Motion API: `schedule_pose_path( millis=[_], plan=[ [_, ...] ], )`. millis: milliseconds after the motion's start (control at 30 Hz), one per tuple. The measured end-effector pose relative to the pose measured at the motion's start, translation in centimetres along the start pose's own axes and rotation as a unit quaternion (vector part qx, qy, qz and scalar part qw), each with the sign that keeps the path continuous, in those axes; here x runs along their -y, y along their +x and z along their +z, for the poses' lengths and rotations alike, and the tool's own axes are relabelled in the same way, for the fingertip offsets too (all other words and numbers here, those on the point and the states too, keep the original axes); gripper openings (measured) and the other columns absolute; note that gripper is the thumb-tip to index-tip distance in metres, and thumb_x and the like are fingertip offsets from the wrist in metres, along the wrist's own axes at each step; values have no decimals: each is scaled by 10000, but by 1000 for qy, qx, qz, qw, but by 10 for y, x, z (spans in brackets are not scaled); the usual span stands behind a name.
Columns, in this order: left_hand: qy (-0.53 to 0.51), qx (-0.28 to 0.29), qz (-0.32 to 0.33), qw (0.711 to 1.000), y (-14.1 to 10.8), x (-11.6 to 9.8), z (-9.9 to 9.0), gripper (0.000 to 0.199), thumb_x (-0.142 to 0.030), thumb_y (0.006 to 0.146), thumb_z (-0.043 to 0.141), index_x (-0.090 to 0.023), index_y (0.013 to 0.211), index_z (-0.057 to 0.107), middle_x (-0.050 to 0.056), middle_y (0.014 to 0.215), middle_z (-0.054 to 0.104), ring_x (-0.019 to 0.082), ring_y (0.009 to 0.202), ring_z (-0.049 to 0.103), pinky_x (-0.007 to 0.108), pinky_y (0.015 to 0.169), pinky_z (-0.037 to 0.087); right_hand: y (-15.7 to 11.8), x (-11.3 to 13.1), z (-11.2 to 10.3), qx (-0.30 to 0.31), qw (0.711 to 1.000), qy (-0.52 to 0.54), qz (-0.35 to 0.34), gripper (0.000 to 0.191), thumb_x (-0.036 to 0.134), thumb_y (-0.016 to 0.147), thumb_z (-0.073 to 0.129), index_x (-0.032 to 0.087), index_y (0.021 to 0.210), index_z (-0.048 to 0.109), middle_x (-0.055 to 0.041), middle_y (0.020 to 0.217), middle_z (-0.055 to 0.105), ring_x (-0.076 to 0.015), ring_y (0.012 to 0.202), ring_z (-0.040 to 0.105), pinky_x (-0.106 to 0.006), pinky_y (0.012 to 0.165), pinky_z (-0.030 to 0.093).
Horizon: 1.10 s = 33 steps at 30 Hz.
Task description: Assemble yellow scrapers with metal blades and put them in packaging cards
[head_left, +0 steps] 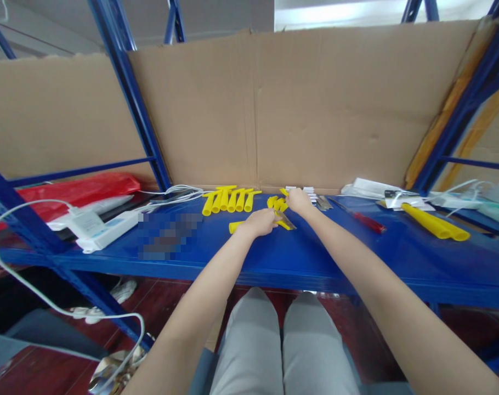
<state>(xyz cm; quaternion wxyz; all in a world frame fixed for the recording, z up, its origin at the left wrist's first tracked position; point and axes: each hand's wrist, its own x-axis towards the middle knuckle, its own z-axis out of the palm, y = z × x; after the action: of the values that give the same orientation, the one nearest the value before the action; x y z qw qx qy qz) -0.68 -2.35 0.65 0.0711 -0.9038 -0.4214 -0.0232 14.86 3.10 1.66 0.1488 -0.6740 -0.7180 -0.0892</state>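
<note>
My left hand is closed round a yellow-handled scraper; the handle's end sticks out to the left and a metal blade shows to the right. My right hand is closed just behind and to the right, over small yellow pieces, with a bit of yellow at its fingertips too small to name. Several yellow handles lie in a row at the back left of my hands. White strips and metal blades lie right of my right hand.
A red screwdriver and large yellow handles lie on the blue shelf at the right. At the left are a white power strip, cables and a red bag. Cardboard stands behind; blue posts frame the shelf.
</note>
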Motion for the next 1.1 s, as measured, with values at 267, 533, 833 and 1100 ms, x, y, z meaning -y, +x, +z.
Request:
schedule_pose_path(
  millis=[267,533,833,1100],
  plan=[
    [-11,1,13,1000,1,-2,0,467,-187,924,491,-233,1385,545,112,1221,637,239,1145,605,304,964,441,-12,-31,-18,-132,982,132,10,291,243,896,472,139,922,743,-149,943,746,-225,898,683,-260,752,458],
    [-40,-10,46,998,-1,-4,1,473,-117,889,479,-292,1305,620,46,1216,663,213,1180,576,296,994,432,-25,-63,-9,-162,923,346,37,237,288,842,544,113,801,698,-48,711,684,-162,679,609,-238,619,448],
    [-38,-8,51,998,-1,-10,-1,471,-120,888,486,-299,1299,629,52,1177,661,214,1146,591,271,959,437,-29,-53,-22,-104,821,541,150,108,176,926,502,161,823,533,-24,725,651,-114,617,655,-180,520,508],
    [-42,-1,55,998,1,-8,-1,431,-155,903,492,-278,1290,636,67,1144,663,217,1117,603,282,935,453,-44,-44,-19,75,830,530,159,175,170,972,443,149,811,510,36,483,534,-75,369,508,-184,454,481]
  ],
)
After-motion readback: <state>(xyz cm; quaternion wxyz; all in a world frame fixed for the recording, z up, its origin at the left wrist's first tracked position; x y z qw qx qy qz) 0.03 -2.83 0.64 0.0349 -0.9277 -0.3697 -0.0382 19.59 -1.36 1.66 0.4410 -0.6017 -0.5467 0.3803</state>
